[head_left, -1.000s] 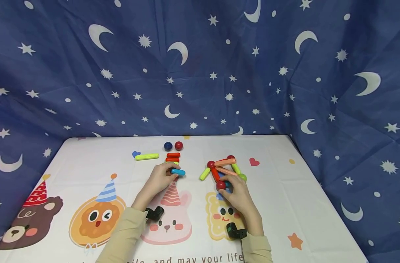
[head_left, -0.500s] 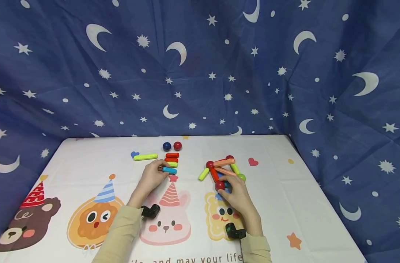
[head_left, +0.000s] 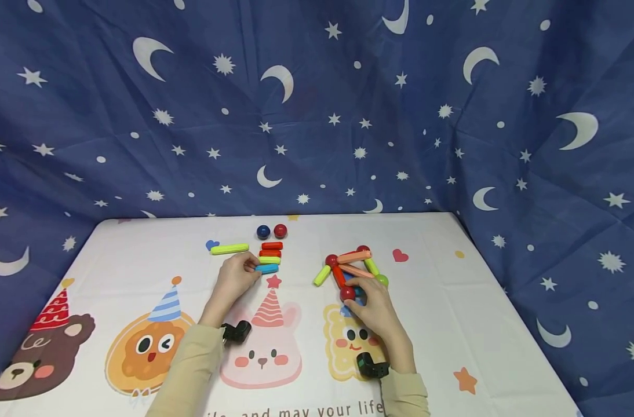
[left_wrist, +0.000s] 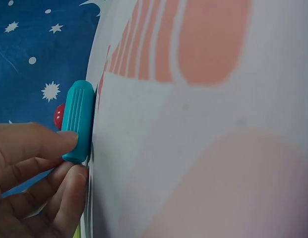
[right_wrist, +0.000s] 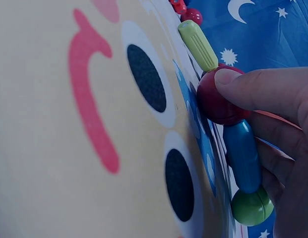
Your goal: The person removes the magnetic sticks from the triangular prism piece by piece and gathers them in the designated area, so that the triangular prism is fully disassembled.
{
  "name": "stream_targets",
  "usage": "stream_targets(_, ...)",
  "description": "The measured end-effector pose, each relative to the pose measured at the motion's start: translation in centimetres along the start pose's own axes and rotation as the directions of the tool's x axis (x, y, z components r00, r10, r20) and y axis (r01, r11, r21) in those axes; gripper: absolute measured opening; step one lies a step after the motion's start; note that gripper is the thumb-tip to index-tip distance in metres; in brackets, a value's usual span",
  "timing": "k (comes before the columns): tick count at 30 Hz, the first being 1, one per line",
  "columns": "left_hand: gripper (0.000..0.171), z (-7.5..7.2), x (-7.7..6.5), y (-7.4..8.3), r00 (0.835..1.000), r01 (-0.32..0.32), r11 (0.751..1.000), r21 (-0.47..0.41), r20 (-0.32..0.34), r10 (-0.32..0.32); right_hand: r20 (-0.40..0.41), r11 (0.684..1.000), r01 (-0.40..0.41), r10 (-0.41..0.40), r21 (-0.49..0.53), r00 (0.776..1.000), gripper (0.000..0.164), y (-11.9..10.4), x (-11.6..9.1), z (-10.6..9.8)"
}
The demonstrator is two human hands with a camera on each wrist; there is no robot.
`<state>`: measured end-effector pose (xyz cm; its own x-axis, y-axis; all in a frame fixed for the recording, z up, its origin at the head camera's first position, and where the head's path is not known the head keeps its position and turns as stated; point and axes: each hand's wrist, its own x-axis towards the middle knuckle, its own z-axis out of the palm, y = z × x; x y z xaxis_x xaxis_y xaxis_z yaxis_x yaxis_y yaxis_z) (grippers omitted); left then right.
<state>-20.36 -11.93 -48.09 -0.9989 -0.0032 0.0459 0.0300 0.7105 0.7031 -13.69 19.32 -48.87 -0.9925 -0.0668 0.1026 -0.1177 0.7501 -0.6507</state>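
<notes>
With thumb and fingertips, my left hand (head_left: 234,281) pinches one end of a short blue magnetic rod (left_wrist: 79,121), which lies on the table just in front of a yellow-green rod (head_left: 269,260) and two red rods (head_left: 272,246). My right hand (head_left: 375,306) holds a red ball (right_wrist: 220,96) at the near corner of a joined figure of rods and balls. Attached to that ball is another blue rod (right_wrist: 241,156), leading to a green ball (right_wrist: 252,206). Salmon rods (head_left: 354,257), a red rod (head_left: 338,275) and a yellow-green rod (head_left: 322,275) belong to the figure.
A dark blue ball (head_left: 263,231) and a loose red ball (head_left: 280,231) sit behind the rod row. Left of it lies a longer yellow-green rod (head_left: 230,249). The printed tablecloth (head_left: 442,324) meets a blue star-patterned curtain (head_left: 317,116) at the back.
My left hand has moved left with the blue rod, bringing it into line in front of the other short rods. My right hand stays on the red ball.
</notes>
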Motion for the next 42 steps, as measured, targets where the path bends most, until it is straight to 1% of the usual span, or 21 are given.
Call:
stream_targets(4, 0.016, 0.1, 0.2, 0.1, 1.000, 0.013, 1.000, 0.027, -0.007, -0.013, -0.002, 1.000, 0.001, -0.001, 0.000, 1.000, 0.038, 0.0, 0.0, 0.0)
stream_targets(8, 0.015, 0.0, 0.3, 0.3, 0.999, 0.032, 0.999, 0.035, -0.025, -0.032, 0.005, 1.000, -0.011, 0.011, 0.002, 1.000, 0.039, -0.1, 0.0, 0.0)
stream_targets(13, 0.015, 0.0, 0.0, 0.6, 0.998, 0.041, 0.999, 0.034, -0.043, -0.039, 0.013, 1.000, -0.015, 0.014, 0.007, 1.000, 0.039, -0.1, 0.0, -0.1)
stream_targets(17, 0.018, 0.1, -0.5, 1.5, 0.998, 0.017, 1.000, 0.015, -0.063, -0.016, 0.005, 1.000, -0.013, 0.013, 0.001, 1.000, 0.039, 0.0, 0.0, -0.1)
stream_targets(20, 0.020, 0.3, -1.0, 2.7, 0.997, -0.014, 1.000, -0.020, -0.073, 0.012, 0.003, 1.000, -0.016, 0.016, 0.000, 1.000, 0.040, 0.0, 0.0, -0.2)
stream_targets(23, 0.021, 0.7, -1.2, 4.0, 0.995, -0.060, 0.996, -0.063, -0.088, 0.054, 0.010, 1.000, -0.016, 0.016, 0.004, 1.000, 0.040, -0.1, 0.0, -0.2)
stream_targets(27, 0.020, 2.0, -1.0, 5.8, 0.990, -0.114, 0.987, -0.113, -0.094, 0.103, 0.018, 1.000, -0.022, 0.022, 0.012, 1.000, 0.040, -0.2, 0.0, -0.2)
stream_targets(31, 0.019, 3.9, -0.4, 7.5, 0.989, -0.142, 0.976, -0.165, -0.067, 0.132, 0.010, 1.000, -0.019, 0.019, 0.022, 1.000, 0.038, -0.2, 0.1, -0.3)
stream_targets(34, 0.021, 5.6, 0.1, 8.6, 0.985, -0.174, 0.962, -0.209, -0.038, 0.170, 0.000, 0.999, -0.003, 0.003, 0.032, 1.000, 0.036, -0.1, 0.2, -0.3)
stream_targets(37, 0.027, 7.1, 0.6, 9.8, 0.973, -0.224, 0.942, -0.249, 0.003, 0.232, -0.004, 0.999, 0.010, -0.010, 0.034, 1.000, 0.034, 0.1, 0.3, -0.2)
stream_targets(39, 0.032, 8.1, 0.9, 10.5, 0.961, -0.252, 0.929, -0.270, 0.042, 0.273, -0.005, 0.999, 0.018, -0.018, 0.029, 1.000, 0.034, 0.2, 0.3, -0.1)
stream_targets(42, 0.037, 9.4, 1.4, 11.3, 0.942, -0.291, 0.916, -0.277, 0.085, 0.325, -0.007, 0.999, 0.033, -0.033, 0.018, 0.999, 0.033, 0.3, 0.3, -0.1)
